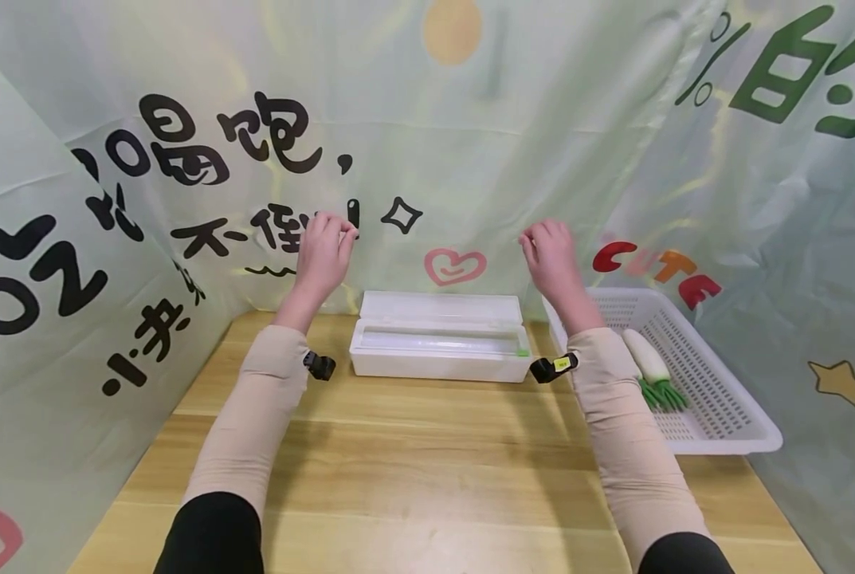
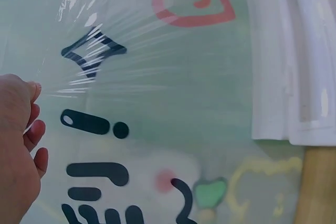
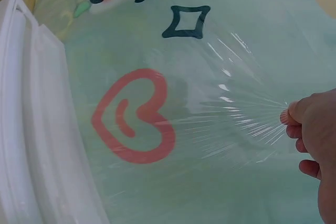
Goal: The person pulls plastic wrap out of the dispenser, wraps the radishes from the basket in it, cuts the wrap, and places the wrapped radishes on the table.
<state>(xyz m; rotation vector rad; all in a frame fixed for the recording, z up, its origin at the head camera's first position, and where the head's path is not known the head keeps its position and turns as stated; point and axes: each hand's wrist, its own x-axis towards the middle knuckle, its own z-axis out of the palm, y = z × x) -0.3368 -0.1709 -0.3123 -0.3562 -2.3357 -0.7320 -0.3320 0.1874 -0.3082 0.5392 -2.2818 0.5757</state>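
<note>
- pinching clear film (image 3: 247, 121): left hand (image 1: 323, 251), above and left of the white box (image 1: 437, 365)
- pinching it too: right hand (image 1: 552, 259), above and right of the box

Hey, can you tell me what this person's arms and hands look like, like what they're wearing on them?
The left hand and right hand are bare. Wrinkled beige sleeves cover the forearms, with black fabric nearer the elbows. Each wrist carries a small black device; the right one shows a yellow label.
</note>
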